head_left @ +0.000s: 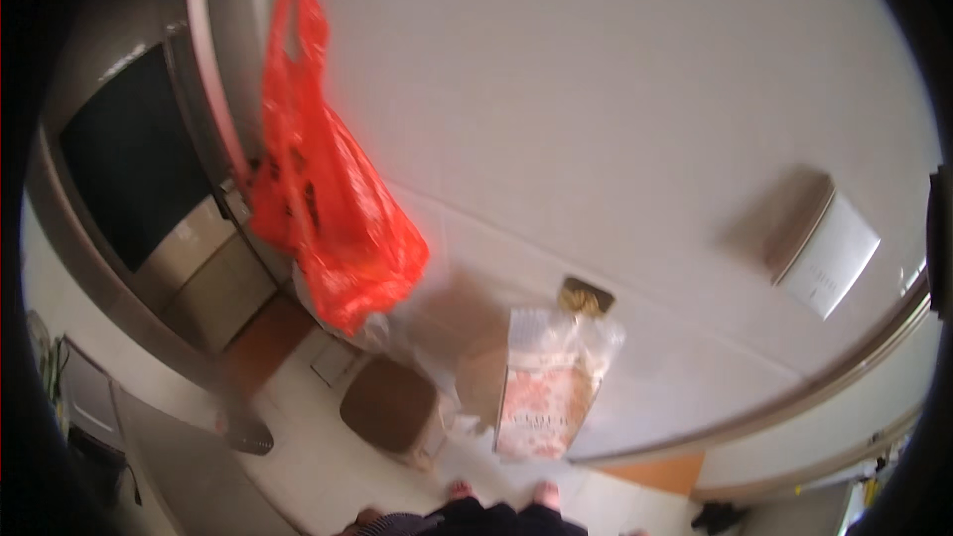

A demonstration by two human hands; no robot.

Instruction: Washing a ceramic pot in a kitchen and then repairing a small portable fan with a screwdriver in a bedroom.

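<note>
crinkled red plastic bag [328, 208] hangs by its handles, translucent, sagging.

A single head-worn fisheye view looks steeply down along a white wall [615, 109] to the floor [328, 457], where the person's feet [501, 492] show at the lower edge. Straight lines bow toward the dark rim. A red plastic bag [323, 199] hangs close to the lens, while the floor lies farther off.

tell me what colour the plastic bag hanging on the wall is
Bright red-orange plastic bag, seen in the head view.

Red plastic bag [323, 199], brown stool [389, 404], pink-patterned white sack [544, 399].
</note>
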